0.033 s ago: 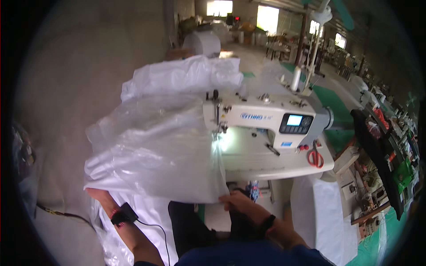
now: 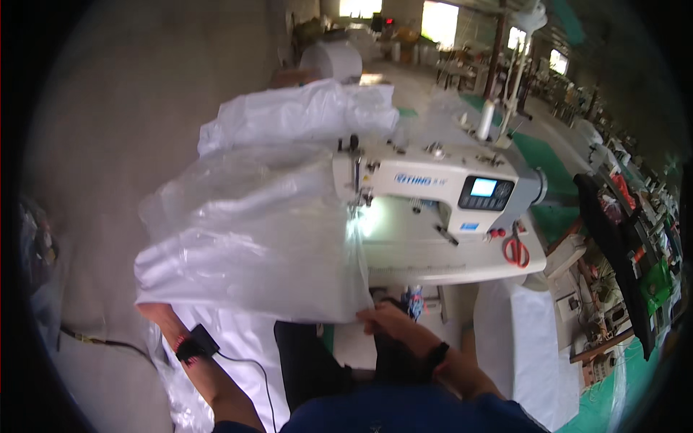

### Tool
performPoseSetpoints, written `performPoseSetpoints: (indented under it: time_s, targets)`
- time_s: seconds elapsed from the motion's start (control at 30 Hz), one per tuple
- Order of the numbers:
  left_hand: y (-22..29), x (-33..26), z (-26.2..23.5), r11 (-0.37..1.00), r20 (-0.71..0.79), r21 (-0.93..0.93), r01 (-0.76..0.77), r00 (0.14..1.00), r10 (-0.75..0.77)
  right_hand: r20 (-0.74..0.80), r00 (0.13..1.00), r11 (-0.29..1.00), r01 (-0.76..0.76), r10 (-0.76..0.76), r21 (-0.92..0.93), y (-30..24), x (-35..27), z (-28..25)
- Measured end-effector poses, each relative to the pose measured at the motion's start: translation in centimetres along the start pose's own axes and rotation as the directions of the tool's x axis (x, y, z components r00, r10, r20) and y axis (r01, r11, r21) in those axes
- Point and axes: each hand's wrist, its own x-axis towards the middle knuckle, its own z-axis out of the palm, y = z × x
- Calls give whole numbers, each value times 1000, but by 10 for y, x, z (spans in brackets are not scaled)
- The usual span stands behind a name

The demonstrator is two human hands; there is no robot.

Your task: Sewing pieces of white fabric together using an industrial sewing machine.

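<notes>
A translucent white plastic sheet (image 2: 267,252) spreads over the left side of the sewing machine (image 2: 426,180), and its right edge runs under the lit needle area. My right hand (image 2: 386,320) pinches the sheet's near right corner, below the table's front edge. At the near left corner, my left hand (image 2: 155,312) is against the sheet's edge; its fingers are hidden under the plastic. Between the two hands the near edge stretches across above my lap.
Red-handled scissors (image 2: 516,251) and a dark slim tool (image 2: 447,235) lie on the machine table (image 2: 433,270). Behind the sheet sits a plastic-wrapped white bundle (image 2: 289,115). White material (image 2: 520,339) hangs at the right. A thread cone (image 2: 486,120) stands behind the machine.
</notes>
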Motion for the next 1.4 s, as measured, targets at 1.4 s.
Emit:
performPoseSetpoints:
  time_s: [1.4]
  targets:
    - [298, -252, 174, 570, 220, -345, -746, 527, 821, -69, 932, 867, 358, -357, 347, 5, 1, 10]
